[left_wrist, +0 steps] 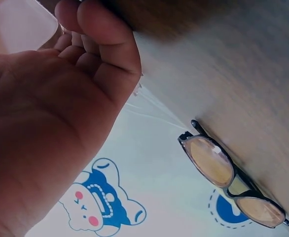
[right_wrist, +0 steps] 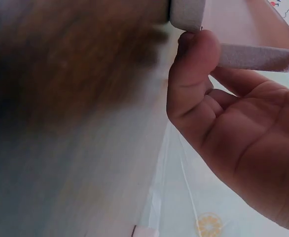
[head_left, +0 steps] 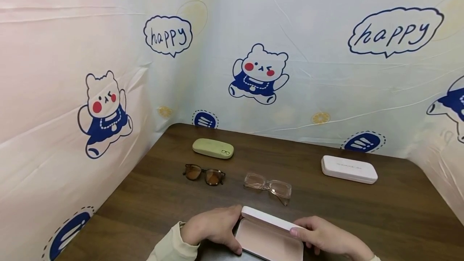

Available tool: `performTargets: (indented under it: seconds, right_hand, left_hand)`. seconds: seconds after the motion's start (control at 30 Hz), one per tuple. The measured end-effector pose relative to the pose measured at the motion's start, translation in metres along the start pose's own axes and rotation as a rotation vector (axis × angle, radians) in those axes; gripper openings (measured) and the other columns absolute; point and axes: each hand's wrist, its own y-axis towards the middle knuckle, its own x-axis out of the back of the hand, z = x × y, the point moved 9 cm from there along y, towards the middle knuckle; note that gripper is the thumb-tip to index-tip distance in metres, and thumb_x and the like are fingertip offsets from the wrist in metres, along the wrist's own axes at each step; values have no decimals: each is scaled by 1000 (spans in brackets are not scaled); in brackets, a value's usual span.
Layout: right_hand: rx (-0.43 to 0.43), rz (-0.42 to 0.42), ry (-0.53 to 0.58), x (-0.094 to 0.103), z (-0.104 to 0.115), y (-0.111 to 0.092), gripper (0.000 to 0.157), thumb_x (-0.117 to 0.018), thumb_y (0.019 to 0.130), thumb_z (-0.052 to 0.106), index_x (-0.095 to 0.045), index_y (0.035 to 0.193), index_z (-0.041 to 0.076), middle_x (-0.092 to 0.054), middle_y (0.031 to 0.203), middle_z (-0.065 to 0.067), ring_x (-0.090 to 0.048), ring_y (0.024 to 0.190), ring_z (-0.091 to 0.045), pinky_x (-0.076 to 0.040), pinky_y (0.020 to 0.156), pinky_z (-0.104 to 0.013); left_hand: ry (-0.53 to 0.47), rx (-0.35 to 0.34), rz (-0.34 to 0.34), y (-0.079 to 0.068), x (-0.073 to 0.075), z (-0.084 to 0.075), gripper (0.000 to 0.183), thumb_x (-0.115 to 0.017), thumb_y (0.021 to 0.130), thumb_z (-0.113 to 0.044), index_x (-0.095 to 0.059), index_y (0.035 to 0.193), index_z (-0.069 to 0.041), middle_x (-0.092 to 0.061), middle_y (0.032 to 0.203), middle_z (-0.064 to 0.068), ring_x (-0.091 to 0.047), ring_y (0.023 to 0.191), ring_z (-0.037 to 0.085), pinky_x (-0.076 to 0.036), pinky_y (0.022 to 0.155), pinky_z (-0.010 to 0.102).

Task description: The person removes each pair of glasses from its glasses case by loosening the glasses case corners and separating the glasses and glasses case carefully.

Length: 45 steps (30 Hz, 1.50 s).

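An opened white glasses case (head_left: 266, 240) with a pale pink lining is at the near edge of the head view, its lid raised at the back. My left hand (head_left: 217, 225) grips its left end, thumb near the front corner and fingers toward the lid. At the other end, my right hand (head_left: 324, 233) pinches the lid's right corner, with more fingers curled below. The right wrist view shows those fingers against the case's edge (right_wrist: 255, 57). Just beyond the case lie clear-framed glasses (head_left: 280, 189). Dark-framed glasses (head_left: 193, 172) with brownish lenses lie farther left.
A light green glasses case (head_left: 212, 148) with a small glasses print sits closed at the back left of the brown wooden table (head_left: 152, 196). Toward the back right is a closed white glasses case (head_left: 349, 169). Printed cloth (head_left: 315, 71) hangs around the table.
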Motion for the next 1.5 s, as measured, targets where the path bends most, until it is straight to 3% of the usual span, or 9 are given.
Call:
performTargets:
  seconds: [0.2,0.4,0.5,0.63,0.73,0.83,1.07,1.3,1.5]
  right_hand:
    - [15,5,20,-4,1,1,17,-57,104,19,-65,111,6,-54,75,6,-50,64,-5,-43,49,-24]
    - [85,45,-19,-7,6,0,17,-54,105,15,-62,114,5,-57,84,8,-52,66,-3,-44,52,-23]
    - [48,63,-55,0,-36,5,27,-42,110,22,-61,126,10,-60,94,5,-59,79,-7,-51,61,-28]
    - [17,89,-48,3,-49,4,35,-36,112,26,-61,130,10,-61,100,0,-60,88,-12,-52,67,-31]
    - [30,96,-20,-4,-7,-2,30,-43,109,22,-61,125,4,-59,96,0,-57,83,-10,-50,65,-29]
    - [12,83,-9,-7,4,-4,26,-50,106,20,-61,123,4,-60,95,2,-56,83,-8,-47,66,-26]
    - [-17,24,-42,-11,6,-5,23,-65,99,19,-61,118,8,-60,97,0,-56,85,-10,-43,70,-26]
    - [-99,-38,-131,-10,-4,-2,27,-76,89,28,-63,110,16,-61,94,1,-56,83,-16,-43,69,-30]
    - [-66,-40,-271,-11,-6,1,29,-79,88,33,-63,105,16,-58,89,6,-55,78,-9,-44,67,-29]
  left_hand:
    - [19,9,20,-1,-2,-1,74,-92,68,-43,-49,120,-14,-54,112,-7,-55,103,7,-48,87,29]
    - [57,23,3,-2,0,-3,70,-94,65,-40,-50,114,-15,-53,102,-9,-54,95,7,-48,82,28]
    - [57,23,3,-2,-1,-3,69,-94,65,-39,-49,112,-17,-52,99,-10,-53,91,5,-47,81,27]
    - [58,18,7,0,-2,-4,68,-94,65,-39,-49,112,-17,-52,100,-10,-53,92,5,-47,81,27]
    - [73,13,3,0,-1,-6,69,-94,64,-39,-49,111,-17,-52,100,-10,-53,91,6,-47,80,27]
    - [86,3,-5,1,0,-7,67,-95,64,-38,-49,108,-16,-52,96,-9,-52,88,6,-47,78,26]
    - [45,-23,-17,0,0,-8,61,-95,63,-32,-49,101,-18,-48,90,-11,-48,80,5,-44,73,24]
    - [43,-47,-26,-2,1,-9,59,-95,63,-30,-50,100,-20,-48,91,-12,-48,79,4,-44,73,23]
    - [59,-60,-26,0,0,-10,59,-95,64,-30,-51,102,-20,-49,91,-13,-48,80,4,-44,73,23]
